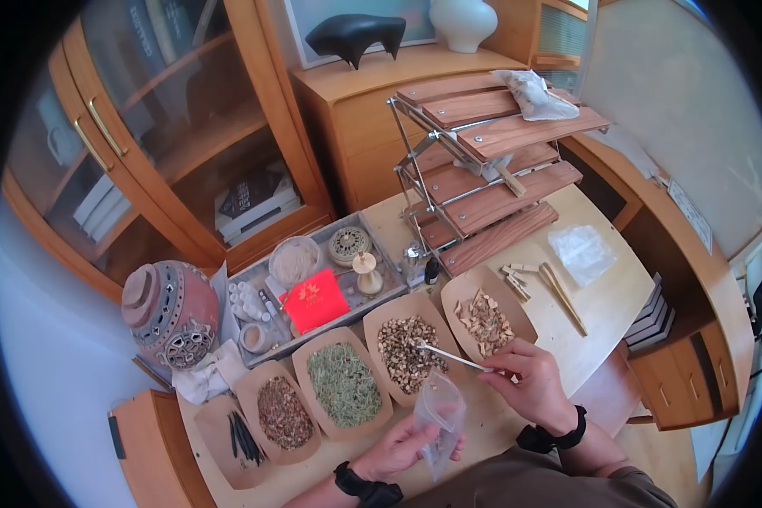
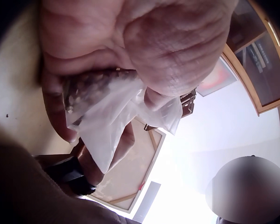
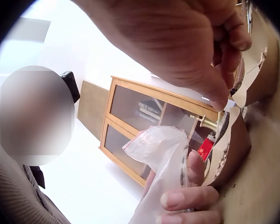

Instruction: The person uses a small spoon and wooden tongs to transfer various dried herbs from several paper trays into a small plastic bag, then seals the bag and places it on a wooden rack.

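Observation:
A clear zip bag (image 1: 439, 412) is held upright by the left hand (image 1: 403, 446), whose fingers curl round its lower part; brown bits show inside it in the left wrist view (image 2: 86, 91). The right hand (image 1: 533, 381) pinches the end of a thin white scoop (image 1: 453, 356). The scoop's tip rests at the brown chopped pieces (image 1: 406, 343) in a paper tray (image 1: 379, 317). In the right wrist view the bag's mouth (image 3: 154, 140) lies below the right hand (image 3: 177, 46).
Other paper trays hold green herb (image 1: 345, 385), reddish bits (image 1: 285, 412), dark sticks (image 1: 244, 440) and wood chips (image 1: 483, 322). Behind them are a grey tray (image 1: 309, 339) with a red packet (image 1: 315, 300), a wooden rack (image 1: 499, 186), tongs (image 1: 565, 298) and a patterned jar (image 1: 168, 313).

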`<state>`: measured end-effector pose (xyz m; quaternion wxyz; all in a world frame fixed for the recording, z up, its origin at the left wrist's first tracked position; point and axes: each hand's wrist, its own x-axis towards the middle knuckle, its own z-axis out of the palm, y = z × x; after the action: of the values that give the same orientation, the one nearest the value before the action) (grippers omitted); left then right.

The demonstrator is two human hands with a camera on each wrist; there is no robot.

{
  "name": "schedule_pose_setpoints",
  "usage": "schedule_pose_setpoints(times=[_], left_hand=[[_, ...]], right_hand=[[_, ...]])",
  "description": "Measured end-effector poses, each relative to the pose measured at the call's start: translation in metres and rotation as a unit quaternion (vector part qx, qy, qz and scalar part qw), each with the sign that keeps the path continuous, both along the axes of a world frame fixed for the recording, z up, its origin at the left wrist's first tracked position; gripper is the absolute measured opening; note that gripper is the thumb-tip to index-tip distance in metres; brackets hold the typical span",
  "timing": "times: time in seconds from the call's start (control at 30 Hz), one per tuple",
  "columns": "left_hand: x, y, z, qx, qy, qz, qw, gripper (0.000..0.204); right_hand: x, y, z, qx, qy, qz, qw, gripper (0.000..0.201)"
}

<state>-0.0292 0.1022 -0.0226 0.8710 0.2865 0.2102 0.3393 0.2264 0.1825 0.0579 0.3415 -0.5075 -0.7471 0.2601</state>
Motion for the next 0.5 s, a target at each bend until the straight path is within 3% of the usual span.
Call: schedule_pose_setpoints(times=[0.27, 0.5], left_hand=[[0.002, 0.002, 0.004, -0.030, -0.021, 0.036, 0.999, 0.050], [0.003, 0.004, 0.007, -0.034, -0.023, 0.042, 0.998, 0.052]], right_hand=[[0.020, -0.009, 0.034, 0.017, 0.055, 0.000, 0.998, 0.021], [0.037, -0.018, 0.049, 0.143, -0.042, 0.054, 0.987, 0.025]])
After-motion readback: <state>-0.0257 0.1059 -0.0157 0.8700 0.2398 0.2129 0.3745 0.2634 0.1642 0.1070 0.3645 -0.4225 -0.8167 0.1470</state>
